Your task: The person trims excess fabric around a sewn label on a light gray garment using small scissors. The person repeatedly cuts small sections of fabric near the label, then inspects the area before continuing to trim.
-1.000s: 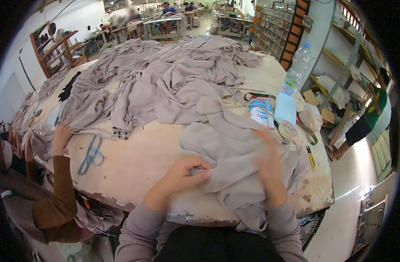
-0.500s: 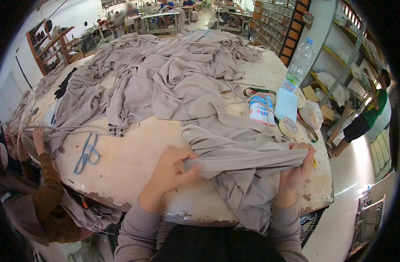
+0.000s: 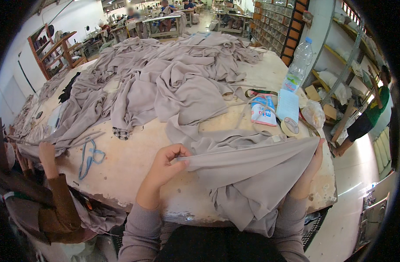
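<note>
My left hand [image 3: 165, 163] is pinched shut on one end of a folded edge of soft taupe-grey jersey fabric [image 3: 248, 168], thumb on top and fingers curled beneath. My right hand [image 3: 312, 163] grips the other end, fingers closed around the cloth, though most of that hand is hidden behind the fold, so I cannot tell just how the fingers sit. Between my hands the edge runs in a nearly straight, taut line above the near rim of the worn cream tabletop [image 3: 130, 161], and the rest of the piece hangs below it in loose folds, spilling over the rim toward my lap.

I judge this cloth to be light, limp and a little stretchy: it holds no shape of its own and sags wherever it is not held. It should not be slippery or fragile, but it bunches easily, so the corners or a folded edge are the places to hold.

Farther back lies a large heap of the same grey fabric [image 3: 174, 83]. A clear plastic water bottle [image 3: 298, 65] stands to the right, with a roll of tape [image 3: 290, 127] nearer. At the left, another person's hand [image 3: 47, 153] rests by blue-handled scissors [image 3: 90, 156].
</note>
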The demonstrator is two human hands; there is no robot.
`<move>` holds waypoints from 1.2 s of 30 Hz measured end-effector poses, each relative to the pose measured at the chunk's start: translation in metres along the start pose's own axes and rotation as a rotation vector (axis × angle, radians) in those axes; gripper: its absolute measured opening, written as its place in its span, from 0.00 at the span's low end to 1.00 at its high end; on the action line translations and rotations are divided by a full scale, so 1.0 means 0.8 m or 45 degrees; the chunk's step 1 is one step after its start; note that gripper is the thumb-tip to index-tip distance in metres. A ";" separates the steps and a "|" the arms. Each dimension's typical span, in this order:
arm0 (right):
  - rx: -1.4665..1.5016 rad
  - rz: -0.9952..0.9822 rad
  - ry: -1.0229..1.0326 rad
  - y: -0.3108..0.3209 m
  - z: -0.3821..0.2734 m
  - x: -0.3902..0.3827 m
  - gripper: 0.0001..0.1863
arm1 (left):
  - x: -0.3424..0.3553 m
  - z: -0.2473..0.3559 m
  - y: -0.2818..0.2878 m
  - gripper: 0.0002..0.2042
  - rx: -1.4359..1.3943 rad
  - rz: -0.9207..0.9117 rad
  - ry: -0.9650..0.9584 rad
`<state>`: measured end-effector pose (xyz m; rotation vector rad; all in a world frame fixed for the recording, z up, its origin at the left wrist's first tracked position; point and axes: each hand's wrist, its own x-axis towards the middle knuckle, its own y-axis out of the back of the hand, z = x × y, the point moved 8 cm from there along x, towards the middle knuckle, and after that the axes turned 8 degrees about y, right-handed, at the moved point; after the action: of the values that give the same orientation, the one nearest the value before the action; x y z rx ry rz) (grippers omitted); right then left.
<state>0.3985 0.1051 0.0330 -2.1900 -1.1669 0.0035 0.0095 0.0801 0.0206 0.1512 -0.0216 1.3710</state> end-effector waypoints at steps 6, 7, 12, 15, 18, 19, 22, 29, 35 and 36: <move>-0.352 -0.018 0.113 0.029 0.022 0.036 0.15 | -0.002 -0.017 -0.008 0.09 -0.188 -0.108 0.078; -0.609 -0.080 0.258 0.017 0.011 0.036 0.14 | -0.002 -0.016 -0.008 0.09 -0.202 -0.092 0.069; -1.407 -0.563 0.861 -0.104 -0.025 -0.053 0.21 | 0.001 0.007 -0.051 0.11 0.303 -0.151 -0.240; -1.103 -1.467 0.103 -0.146 0.046 -0.154 0.18 | -0.004 0.016 -0.086 0.10 0.438 -0.156 -0.441; -0.978 -1.714 0.498 -0.168 0.039 -0.183 0.09 | 0.001 0.000 -0.091 0.11 0.569 -0.040 -0.275; -1.031 -1.658 0.636 -0.169 0.033 -0.173 0.07 | 0.004 -0.005 -0.090 0.12 0.667 -0.005 -0.212; -0.945 -1.467 0.852 -0.187 -0.003 -0.126 0.06 | 0.017 0.019 -0.077 0.14 0.980 0.195 -0.332; -0.173 -0.679 0.680 -0.207 -0.110 -0.003 0.10 | 0.037 0.127 0.017 0.10 0.922 0.432 -0.414; -0.936 -0.930 0.089 -0.107 -0.052 0.017 0.11 | 0.013 0.058 0.013 0.06 0.569 -0.293 0.254; -0.906 -0.896 0.019 -0.087 -0.041 0.017 0.11 | 0.011 0.048 0.014 0.06 0.497 -0.316 0.282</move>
<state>0.3645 0.1250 0.1002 -2.1723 -2.1009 -0.8339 0.0036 0.0863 0.0608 0.3164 0.4388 1.1252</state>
